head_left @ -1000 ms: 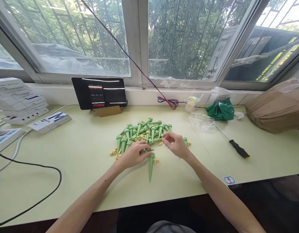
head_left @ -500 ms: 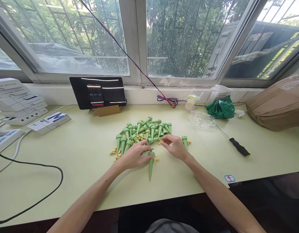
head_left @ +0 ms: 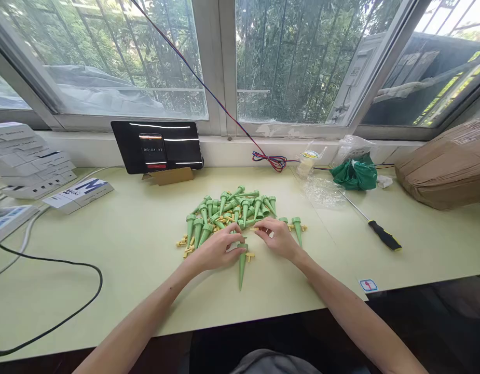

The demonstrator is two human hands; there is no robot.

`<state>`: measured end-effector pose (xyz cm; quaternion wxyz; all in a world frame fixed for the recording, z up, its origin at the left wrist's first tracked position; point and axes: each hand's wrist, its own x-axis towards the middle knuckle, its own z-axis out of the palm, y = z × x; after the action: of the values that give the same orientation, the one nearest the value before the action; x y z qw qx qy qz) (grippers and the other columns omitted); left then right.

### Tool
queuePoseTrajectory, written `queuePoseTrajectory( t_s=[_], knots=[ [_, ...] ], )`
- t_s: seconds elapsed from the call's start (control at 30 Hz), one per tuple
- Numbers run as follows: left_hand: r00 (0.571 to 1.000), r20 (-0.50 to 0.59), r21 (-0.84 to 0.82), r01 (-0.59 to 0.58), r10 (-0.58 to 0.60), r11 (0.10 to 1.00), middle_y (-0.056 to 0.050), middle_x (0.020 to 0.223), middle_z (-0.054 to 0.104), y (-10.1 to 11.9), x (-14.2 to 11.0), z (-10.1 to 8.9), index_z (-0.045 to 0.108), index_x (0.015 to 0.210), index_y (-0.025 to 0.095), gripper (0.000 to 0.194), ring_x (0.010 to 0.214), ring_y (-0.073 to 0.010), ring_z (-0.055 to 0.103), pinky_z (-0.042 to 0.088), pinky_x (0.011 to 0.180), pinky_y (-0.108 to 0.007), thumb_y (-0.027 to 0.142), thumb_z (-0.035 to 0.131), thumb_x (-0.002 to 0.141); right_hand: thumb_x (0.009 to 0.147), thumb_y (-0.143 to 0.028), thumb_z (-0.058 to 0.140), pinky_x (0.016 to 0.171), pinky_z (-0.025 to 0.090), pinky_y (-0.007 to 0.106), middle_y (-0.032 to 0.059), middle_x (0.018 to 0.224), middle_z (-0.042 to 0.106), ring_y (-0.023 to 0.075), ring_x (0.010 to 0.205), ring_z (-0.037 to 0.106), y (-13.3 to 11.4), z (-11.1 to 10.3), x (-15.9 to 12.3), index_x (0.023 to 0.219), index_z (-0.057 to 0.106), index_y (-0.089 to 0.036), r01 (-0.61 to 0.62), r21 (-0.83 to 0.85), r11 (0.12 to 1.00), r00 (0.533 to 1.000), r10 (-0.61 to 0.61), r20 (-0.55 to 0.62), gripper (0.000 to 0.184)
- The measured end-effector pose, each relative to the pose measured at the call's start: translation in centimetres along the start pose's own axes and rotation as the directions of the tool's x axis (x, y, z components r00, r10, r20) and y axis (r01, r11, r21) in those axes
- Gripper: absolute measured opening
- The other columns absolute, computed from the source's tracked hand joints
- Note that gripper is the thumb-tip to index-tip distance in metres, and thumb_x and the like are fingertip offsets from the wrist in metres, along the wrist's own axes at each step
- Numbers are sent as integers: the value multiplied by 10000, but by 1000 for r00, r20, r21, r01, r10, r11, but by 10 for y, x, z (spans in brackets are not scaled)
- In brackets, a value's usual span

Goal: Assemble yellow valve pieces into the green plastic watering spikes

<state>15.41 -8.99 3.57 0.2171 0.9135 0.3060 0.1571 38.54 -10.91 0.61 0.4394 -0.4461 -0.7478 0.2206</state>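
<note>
A heap of green cone-shaped spikes mixed with small yellow connector pieces lies in the middle of the pale green table. My left hand rests at the heap's near edge, fingers curled on a green spike that points toward me. My right hand pinches a small yellow connector just right of the left hand's fingertips. Another yellow piece lies beside the held spike.
A dark tablet showing a timer leans at the window sill. White boxes and a black cable sit left. A screwdriver, a green bag, clear plastic and a brown parcel sit right.
My right hand has dropped from slightly above the heap to its near edge and moved left toward the left hand, carrying a yellow piece. The left hand has stayed on the spike.
</note>
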Motion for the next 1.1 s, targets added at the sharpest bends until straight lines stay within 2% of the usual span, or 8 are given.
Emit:
queuePoseTrajectory(
  t_s=[0.13,0.33,0.53,0.63,0.77,0.87,1.0,1.1],
  knots=[
    [999,-34,-80,-10,7,997,-72,1099,549,-3,1,0,638,988,192,196,594,-94,472,439,638,-278,333,504,961,905,-267,612,637,524,282,56,856,698,177,755,641,1,1,0,963,685,-190,-27,33,999,999,28,-36,122],
    [986,-166,-132,-36,14,991,-74,1004,582,-10,5,1,584,1017,200,169,803,-168,564,444,653,-264,302,452,988,883,-320,631,661,536,298,49,814,683,179,732,643,-5,-3,1,895,642,-188,-112,127,986,988,124,-87,133],
    [973,-213,-324,19,-93,946,14,735,565,-12,6,5,542,1066,209,163,624,-127,586,441,607,-241,323,450,995,842,-393,686,539,516,275,29,750,635,148,616,593,-12,-5,2,860,644,-185,-221,378,899,964,261,-57,213],
    [940,-285,-388,65,-187,919,29,690,566,-12,8,6,549,1054,212,177,556,-112,547,384,526,-223,361,495,976,803,-418,729,502,507,269,17,729,620,132,573,570,-14,-3,2,845,640,-184,-246,483,840,953,301,-38,254],
    [900,-336,-520,69,-278,852,19,724,603,-15,8,4,549,1056,222,215,590,-123,585,390,515,-223,407,545,947,794,-410,741,505,508,265,16,730,621,124,572,569,-16,-1,2,840,643,-182,-239,525,817,954,297,-27,252],
    [892,-344,-566,51,-292,823,13,722,605,-16,7,4,571,1037,218,229,626,-136,610,419,533,-230,420,574,929,803,-402,734,512,512,261,21,753,623,124,592,574,-17,0,1,846,642,-182,-239,533,811,956,293,-16,243],
    [896,-338,-559,55,-287,827,0,719,598,-12,7,5,607,1048,205,257,552,-114,555,365,452,-217,423,597,913,814,-393,725,523,513,263,27,784,624,126,612,577,-16,1,0,865,642,-185,-234,522,820,960,279,-10,230],
    [893,-360,-556,27,-271,831,-19,765,612,-9,7,6,633,1023,203,265,583,-124,574,392,454,-218,433,622,892,825,-387,716,533,513,265,27,795,622,129,625,578,-15,2,0,881,642,-188,-227,513,828,963,269,-7,219]
  ],
)
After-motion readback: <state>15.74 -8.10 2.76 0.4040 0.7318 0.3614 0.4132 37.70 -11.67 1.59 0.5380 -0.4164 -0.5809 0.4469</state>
